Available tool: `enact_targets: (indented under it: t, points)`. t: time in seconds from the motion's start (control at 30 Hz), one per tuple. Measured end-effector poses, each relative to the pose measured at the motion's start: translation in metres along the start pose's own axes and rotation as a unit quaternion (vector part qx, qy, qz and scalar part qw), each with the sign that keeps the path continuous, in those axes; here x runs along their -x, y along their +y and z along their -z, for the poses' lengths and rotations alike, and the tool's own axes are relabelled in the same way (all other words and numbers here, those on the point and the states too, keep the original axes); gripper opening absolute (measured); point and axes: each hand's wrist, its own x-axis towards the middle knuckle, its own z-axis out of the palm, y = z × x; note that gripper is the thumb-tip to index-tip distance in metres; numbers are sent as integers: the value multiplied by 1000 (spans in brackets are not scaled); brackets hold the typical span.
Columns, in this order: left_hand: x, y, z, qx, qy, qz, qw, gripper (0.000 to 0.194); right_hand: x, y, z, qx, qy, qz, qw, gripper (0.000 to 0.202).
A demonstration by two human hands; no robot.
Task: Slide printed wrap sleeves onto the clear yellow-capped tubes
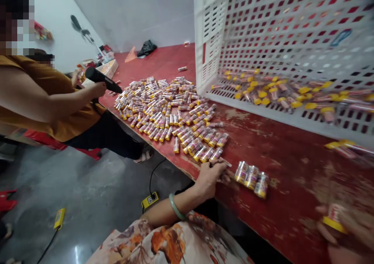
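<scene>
My left hand (209, 178), below a green bangle, is at the table's front edge, its fingers bent beside the pile; what they hold, if anything, is hidden. To its right stand three small clear tubes with yellow ends (251, 176). At the lower right my right hand (347, 233), blurred, is wrapped round a yellow-ended tube (335, 217). A large pile of similar tubes (163, 108) covers the middle of the red table (251, 131).
A white perforated basket (210, 96) with yellow-capped items stands tilted at the back right. On the left, a person in a brown top holds a black heat-gun-like tool (102, 79). A black bag (147, 48) lies at the back. Yellow power strips (150, 200) are on the floor.
</scene>
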Motion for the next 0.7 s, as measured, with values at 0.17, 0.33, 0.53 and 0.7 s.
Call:
enact_targets:
  t: [0.17,0.33,0.53,0.7]
  points:
    - [25,18,6,63,-112,37,991,41,24,-40,-5,-171,-75,-16,982,12]
    - [37,20,1,43,-133,48,989,42,40,-52,-35,-217,-185,-18,958,17]
    - [46,12,-6,-12,-136,57,989,42,48,-42,-66,-123,-116,15,986,17]
    - [48,9,-5,-46,-173,78,981,37,40,-46,-72,-76,-102,25,992,17]
